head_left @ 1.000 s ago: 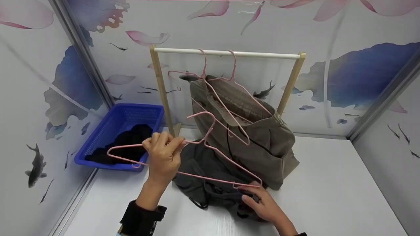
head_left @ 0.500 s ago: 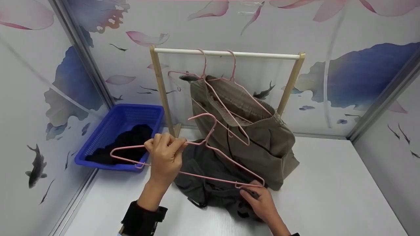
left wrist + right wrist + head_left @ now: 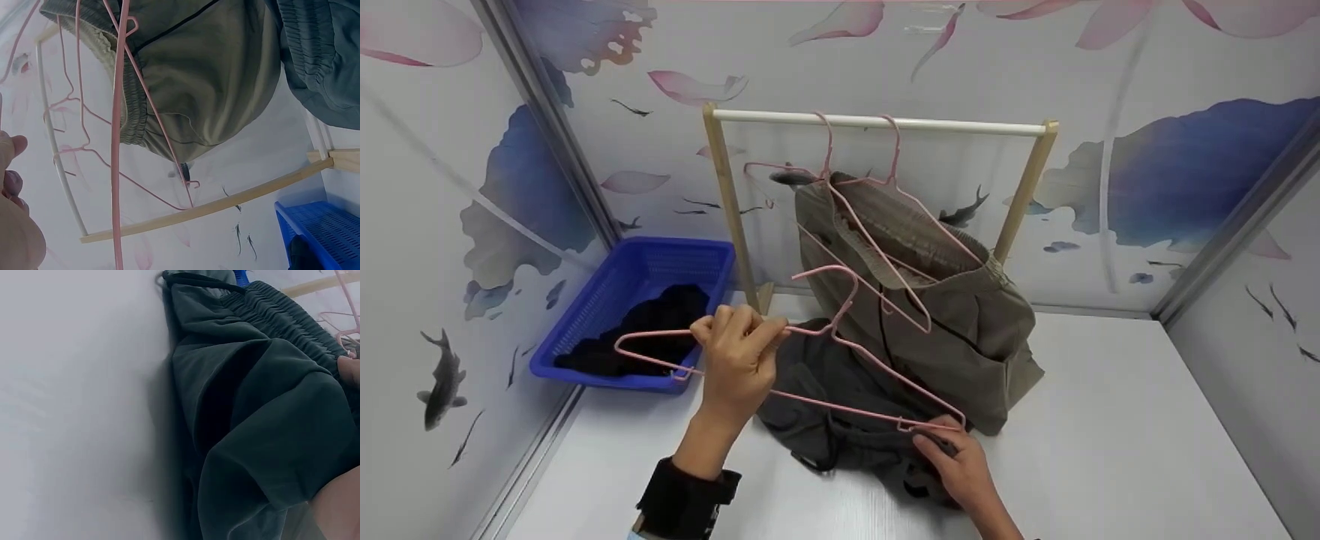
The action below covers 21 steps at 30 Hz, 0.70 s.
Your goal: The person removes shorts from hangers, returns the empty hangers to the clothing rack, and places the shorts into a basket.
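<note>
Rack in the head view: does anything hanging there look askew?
Yes: the left hanger on the white rail hangs askew, turned out of line with it, its near end slanting across the brown pants.

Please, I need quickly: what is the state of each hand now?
Left hand: closed, gripping the pink hanger.
Right hand: closed, pinching the dark garment by its gathered waistband.

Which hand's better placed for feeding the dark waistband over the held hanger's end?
Right, I'd say. The right hand pinches the dark waistband at the held hanger's right end. The left hand grips that hanger away from that end, so it seems better suited to steadying.
</note>
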Available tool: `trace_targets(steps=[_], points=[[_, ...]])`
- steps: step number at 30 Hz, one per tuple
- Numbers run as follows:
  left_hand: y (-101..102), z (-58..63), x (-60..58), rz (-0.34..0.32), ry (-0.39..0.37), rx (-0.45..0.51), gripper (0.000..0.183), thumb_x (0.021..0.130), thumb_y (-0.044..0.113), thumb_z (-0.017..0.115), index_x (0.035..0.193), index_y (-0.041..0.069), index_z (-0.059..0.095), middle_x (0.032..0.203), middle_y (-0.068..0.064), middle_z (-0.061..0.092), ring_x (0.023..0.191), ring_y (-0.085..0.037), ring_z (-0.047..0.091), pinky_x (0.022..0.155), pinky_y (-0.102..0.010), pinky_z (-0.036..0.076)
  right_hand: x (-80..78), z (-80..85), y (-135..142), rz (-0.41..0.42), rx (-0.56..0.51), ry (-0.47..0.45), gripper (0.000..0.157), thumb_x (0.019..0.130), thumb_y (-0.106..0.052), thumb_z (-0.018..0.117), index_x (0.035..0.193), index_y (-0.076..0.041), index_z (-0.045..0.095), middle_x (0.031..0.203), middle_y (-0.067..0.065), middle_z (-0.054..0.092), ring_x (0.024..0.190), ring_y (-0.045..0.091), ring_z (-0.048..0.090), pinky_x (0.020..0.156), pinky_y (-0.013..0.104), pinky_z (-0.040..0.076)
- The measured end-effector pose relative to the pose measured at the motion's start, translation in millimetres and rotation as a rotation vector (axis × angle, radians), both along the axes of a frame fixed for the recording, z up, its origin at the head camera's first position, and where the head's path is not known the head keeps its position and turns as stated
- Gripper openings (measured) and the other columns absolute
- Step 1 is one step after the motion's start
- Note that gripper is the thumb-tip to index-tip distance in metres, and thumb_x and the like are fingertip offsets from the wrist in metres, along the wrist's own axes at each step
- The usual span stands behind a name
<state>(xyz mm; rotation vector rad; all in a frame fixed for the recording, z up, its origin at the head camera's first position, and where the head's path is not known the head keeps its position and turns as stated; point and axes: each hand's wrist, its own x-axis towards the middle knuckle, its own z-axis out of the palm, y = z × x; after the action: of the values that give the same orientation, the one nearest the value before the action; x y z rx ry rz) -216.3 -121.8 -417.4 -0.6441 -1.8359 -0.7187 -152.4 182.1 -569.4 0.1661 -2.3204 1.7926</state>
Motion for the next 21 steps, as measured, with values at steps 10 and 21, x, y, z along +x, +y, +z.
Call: trace_targets(steps=[10,21], points=[[-6,-1.1,-2.3,-0.019,0.016,-0.025,0.027,0.101,0.029,0.065,0.085,0.009,0.074,0.077,-0.006,0.049,0.076,-0.025,0.042,0.08,-0.049,0.019,-3.2,-0.7,8,-0.063,0.004,-0.221,0.018,0.093,-0.015,0.077,0.109,-0.006,0.079,0.112,0.004,0.068,0.107,0.009,0.059,0.099,0.024,0.044],[-8,4.8,0.0,0.0,-0.024,0.003,0.004,0.087,0.013,0.077,0.088,0.01,0.074,0.076,-0.007,0.047,0.077,-0.026,0.039,0.08,-0.05,0.018,-10.3,17.9,14,-0.111,0.163,-0.084,0.036,0.092,-0.016,0.078,0.126,-0.006,0.071,0.116,0.005,0.066,0.102,0.014,0.061,0.088,0.026,0.052]])
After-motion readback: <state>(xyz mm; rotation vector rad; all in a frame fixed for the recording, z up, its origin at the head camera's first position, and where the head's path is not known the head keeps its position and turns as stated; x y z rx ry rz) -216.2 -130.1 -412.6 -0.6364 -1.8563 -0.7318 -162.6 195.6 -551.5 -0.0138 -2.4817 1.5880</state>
